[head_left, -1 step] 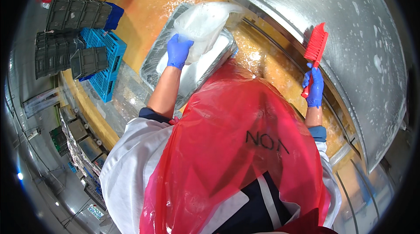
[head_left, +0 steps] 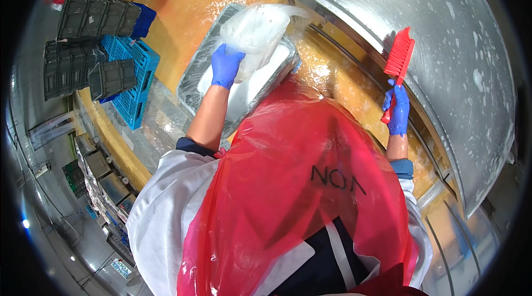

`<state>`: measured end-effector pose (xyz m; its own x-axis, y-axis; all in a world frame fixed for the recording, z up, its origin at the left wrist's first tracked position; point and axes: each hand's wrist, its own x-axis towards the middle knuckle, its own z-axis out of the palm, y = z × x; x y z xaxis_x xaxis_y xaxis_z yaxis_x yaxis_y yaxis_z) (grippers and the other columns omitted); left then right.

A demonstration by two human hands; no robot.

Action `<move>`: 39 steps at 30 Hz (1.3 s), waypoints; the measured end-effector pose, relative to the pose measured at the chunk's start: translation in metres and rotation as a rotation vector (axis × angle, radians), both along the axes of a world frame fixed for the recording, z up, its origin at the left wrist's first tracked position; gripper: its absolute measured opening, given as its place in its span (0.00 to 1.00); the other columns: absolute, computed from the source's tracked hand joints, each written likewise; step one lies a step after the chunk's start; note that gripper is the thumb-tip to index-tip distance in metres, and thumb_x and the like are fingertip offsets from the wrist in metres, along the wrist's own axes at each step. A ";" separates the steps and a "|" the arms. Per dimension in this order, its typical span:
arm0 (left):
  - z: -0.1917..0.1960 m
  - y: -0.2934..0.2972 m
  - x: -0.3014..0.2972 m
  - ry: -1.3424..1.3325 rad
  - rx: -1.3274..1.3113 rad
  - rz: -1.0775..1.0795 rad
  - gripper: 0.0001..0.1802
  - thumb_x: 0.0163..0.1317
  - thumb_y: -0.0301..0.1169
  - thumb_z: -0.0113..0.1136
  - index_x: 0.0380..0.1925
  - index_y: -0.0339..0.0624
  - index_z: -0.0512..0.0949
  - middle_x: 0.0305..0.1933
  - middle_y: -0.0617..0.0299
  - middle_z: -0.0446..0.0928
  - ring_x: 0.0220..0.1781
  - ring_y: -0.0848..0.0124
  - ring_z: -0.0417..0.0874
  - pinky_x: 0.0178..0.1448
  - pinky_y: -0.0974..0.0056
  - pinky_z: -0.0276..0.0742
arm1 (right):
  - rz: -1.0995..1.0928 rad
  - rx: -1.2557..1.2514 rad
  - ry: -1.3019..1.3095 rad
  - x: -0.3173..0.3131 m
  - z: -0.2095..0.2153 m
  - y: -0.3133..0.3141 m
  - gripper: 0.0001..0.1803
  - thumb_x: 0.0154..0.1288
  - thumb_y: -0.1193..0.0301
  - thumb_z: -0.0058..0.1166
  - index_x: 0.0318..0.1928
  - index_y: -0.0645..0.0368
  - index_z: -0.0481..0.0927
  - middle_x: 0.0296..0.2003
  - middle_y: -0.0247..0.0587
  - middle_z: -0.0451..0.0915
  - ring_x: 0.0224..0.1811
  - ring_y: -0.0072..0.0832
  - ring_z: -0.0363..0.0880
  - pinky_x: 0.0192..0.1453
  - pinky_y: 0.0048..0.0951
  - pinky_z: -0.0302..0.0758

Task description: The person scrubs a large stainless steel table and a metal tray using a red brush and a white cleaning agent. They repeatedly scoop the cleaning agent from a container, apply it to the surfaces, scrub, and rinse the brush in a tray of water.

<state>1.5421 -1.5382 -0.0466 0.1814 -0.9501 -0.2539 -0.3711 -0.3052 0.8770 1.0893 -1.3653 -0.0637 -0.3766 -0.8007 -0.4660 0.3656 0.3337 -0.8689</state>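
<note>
The red brush [head_left: 400, 55], a single one, was at the right of the frame, its handle gripped in the blue-gloved right hand [head_left: 397, 110]. The left hand [head_left: 226, 67], second of two, clasped one translucent plastic vessel [head_left: 252, 33] at upper centre, over one grey tub [head_left: 194, 78] with white contents. One steel surface [head_left: 449, 47] spanned the upper right. Farther off, upper left, stood grey crates [head_left: 97, 17], too overlapped to count.

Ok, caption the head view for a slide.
Left hand holding a translucent container over a grey tub, right hand holding a red brush near a metal table.
</note>
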 end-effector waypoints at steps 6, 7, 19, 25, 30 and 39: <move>0.000 0.009 0.007 -0.126 -0.025 -0.038 0.21 0.45 0.23 0.65 0.42 0.27 0.76 0.39 0.50 0.82 0.40 0.64 0.83 0.45 0.62 0.78 | 0.289 0.000 0.804 0.013 -0.005 -0.036 0.22 0.67 0.71 0.44 0.60 0.63 0.68 0.29 0.47 0.77 0.27 0.36 0.78 0.31 0.35 0.75; 0.005 0.009 0.005 -0.155 -0.043 -0.035 0.21 0.45 0.24 0.65 0.42 0.27 0.76 0.39 0.49 0.82 0.40 0.64 0.83 0.45 0.62 0.78 | 0.367 -0.009 1.112 0.026 0.005 -0.055 0.23 0.67 0.71 0.45 0.61 0.62 0.67 0.32 0.52 0.79 0.31 0.42 0.80 0.36 0.39 0.78; 0.035 -0.027 -0.015 -0.289 -0.189 -0.251 0.23 0.45 0.33 0.66 0.40 0.28 0.77 0.37 0.46 0.82 0.38 0.58 0.84 0.46 0.59 0.78 | 1.235 0.255 1.646 0.070 0.020 -0.179 0.25 0.67 0.71 0.37 0.65 0.50 0.64 0.38 0.53 0.80 0.36 0.47 0.81 0.42 0.45 0.78; 0.056 -0.038 -0.021 -0.154 -0.097 -0.234 0.22 0.44 0.33 0.66 0.40 0.32 0.78 0.39 0.45 0.81 0.41 0.55 0.83 0.47 0.58 0.76 | 1.216 -0.066 1.785 0.112 0.061 -0.226 0.21 0.71 0.67 0.35 0.62 0.48 0.68 0.42 0.52 0.80 0.42 0.45 0.81 0.45 0.43 0.78; 0.053 -0.047 -0.013 -0.273 -0.114 -0.287 0.21 0.43 0.32 0.66 0.38 0.33 0.78 0.39 0.45 0.80 0.41 0.55 0.82 0.48 0.58 0.76 | 1.471 0.198 1.804 0.082 0.082 -0.198 0.20 0.73 0.61 0.33 0.54 0.52 0.76 0.42 0.49 0.81 0.43 0.44 0.81 0.49 0.41 0.77; 0.055 -0.048 -0.014 -0.238 -0.166 -0.431 0.18 0.43 0.30 0.65 0.35 0.34 0.76 0.35 0.45 0.78 0.38 0.51 0.80 0.45 0.56 0.75 | 1.262 0.325 1.618 0.065 0.051 -0.172 0.21 0.72 0.62 0.33 0.52 0.62 0.74 0.40 0.53 0.81 0.44 0.49 0.80 0.49 0.46 0.75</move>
